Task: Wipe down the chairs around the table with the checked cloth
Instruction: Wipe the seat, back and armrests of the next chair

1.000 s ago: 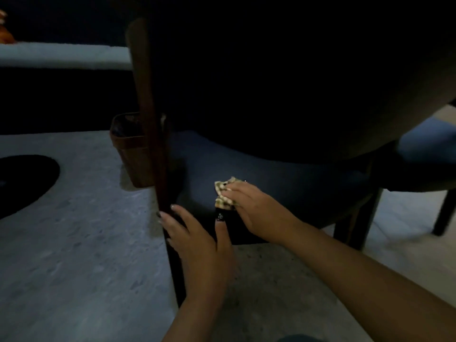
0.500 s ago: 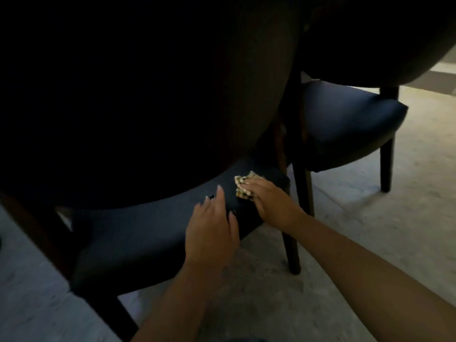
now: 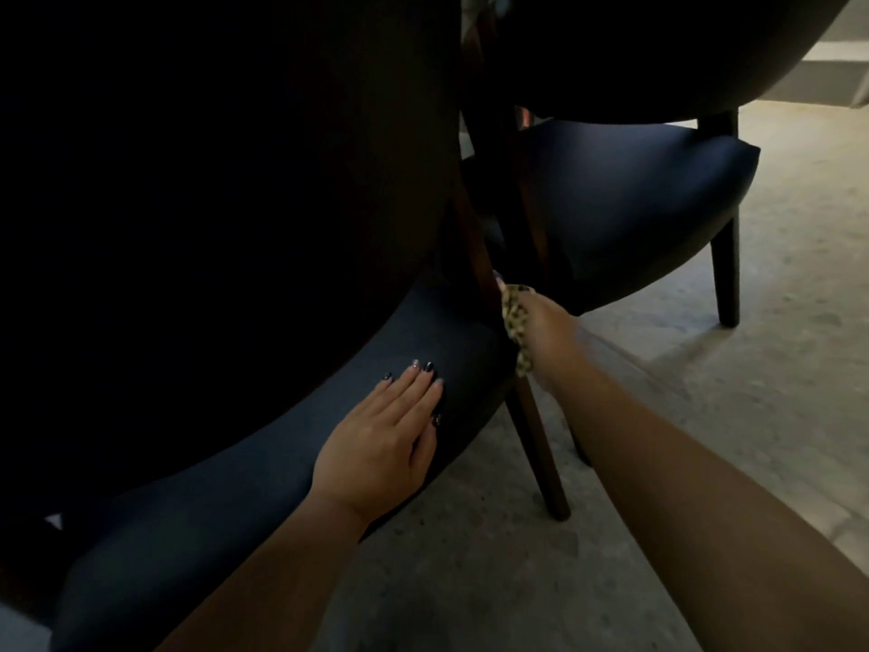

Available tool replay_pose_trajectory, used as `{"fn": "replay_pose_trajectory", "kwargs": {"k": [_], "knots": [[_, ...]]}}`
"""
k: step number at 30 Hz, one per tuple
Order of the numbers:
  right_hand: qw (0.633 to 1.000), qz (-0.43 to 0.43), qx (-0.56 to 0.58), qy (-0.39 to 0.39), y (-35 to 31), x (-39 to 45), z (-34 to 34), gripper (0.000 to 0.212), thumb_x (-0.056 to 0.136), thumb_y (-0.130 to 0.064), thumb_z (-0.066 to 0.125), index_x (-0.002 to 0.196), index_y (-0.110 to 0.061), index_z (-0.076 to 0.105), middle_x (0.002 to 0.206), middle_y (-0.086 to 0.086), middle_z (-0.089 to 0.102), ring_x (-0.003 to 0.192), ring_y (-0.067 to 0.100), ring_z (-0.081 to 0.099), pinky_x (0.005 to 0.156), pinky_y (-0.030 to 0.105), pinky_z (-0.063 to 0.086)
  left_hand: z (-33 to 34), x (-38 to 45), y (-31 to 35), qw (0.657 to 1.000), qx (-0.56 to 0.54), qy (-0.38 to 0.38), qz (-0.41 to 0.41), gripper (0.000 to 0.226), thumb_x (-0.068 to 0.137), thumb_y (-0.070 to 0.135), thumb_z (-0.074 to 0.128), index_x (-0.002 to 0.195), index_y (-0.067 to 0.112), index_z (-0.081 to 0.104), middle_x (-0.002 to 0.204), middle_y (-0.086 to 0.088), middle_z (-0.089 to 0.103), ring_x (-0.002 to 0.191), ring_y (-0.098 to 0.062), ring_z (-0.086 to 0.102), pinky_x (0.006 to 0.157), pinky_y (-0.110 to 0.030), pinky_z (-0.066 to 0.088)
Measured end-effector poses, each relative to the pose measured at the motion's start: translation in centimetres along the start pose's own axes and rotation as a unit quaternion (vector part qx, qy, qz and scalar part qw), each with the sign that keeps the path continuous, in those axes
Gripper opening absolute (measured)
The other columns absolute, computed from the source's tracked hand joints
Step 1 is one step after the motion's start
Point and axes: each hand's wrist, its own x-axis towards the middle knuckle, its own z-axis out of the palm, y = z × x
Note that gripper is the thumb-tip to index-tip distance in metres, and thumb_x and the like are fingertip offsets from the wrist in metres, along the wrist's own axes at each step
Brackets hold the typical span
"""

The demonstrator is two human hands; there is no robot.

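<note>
The near chair has a dark blue padded seat (image 3: 244,482) under a very dark curved back. My left hand (image 3: 383,440) lies flat on that seat, fingers straight. My right hand (image 3: 548,329) grips the checked cloth (image 3: 515,322) and presses it against the chair's brown wooden rear leg (image 3: 536,440) at the seat's right corner. Only a strip of the cloth shows beside my fingers. A second chair with a matching blue seat (image 3: 625,200) stands just behind and to the right.
Pale stone floor (image 3: 776,322) spreads to the right and in front. The second chair's dark leg (image 3: 726,275) stands on it. The upper left of the view is almost black, so nothing can be made out there.
My right hand has slid the cloth from the seat's front edge to the wooden leg at the corner. My left hand has moved onto the seat and flattened. The view has swung right.
</note>
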Motion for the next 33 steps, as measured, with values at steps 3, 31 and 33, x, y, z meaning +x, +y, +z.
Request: {"fn": "replay_pose_trajectory", "kwargs": {"k": [3, 31, 33], "knots": [[0.996, 0.064, 0.018, -0.053, -0.5, 2.1, 1.3, 0.034, 0.095, -0.037, 0.049, 0.11, -0.014, 0.07, 0.106, 0.019, 0.068, 0.098, 0.034, 0.064, 0.082, 0.042, 0.054, 0.1, 0.0, -0.3, 0.999, 0.001, -0.018, 0.046, 0.043, 0.097, 0.027, 0.041, 0.134, 0.009, 0.057, 0.141, -0.008, 0.053, 0.135, -0.02, 0.045, 0.108, -0.043, 0.043], [0.868, -0.464, -0.174, -0.034, -4.4, 4.4, 5.5, 0.058, 0.098, -0.023, 0.044, 0.149, -0.012, 0.018, 0.142, 0.005, 0.032, 0.118, -0.001, 0.037, 0.094, -0.002, 0.028, 0.2, 0.2, -0.3, 0.998, 0.02, 0.004, 0.054, 0.039, 0.093, 0.024, 0.048, 0.127, 0.01, 0.064, 0.136, -0.004, 0.058, 0.13, -0.017, 0.051, 0.102, -0.039, 0.048], [0.879, -0.429, -0.201, -0.049, -2.2, 4.2, 4.1, 0.062, 0.096, -0.025, 0.05, 0.149, -0.014, 0.019, 0.141, 0.004, 0.033, 0.117, -0.004, 0.034, 0.094, -0.001, 0.029, 0.2, 0.2, -0.2, 0.998, 0.02, 0.005, 0.052, 0.04, 0.094, 0.025, 0.048, 0.127, 0.011, 0.064, 0.136, -0.004, 0.058, 0.13, -0.017, 0.051, 0.102, -0.039, 0.048]]}}
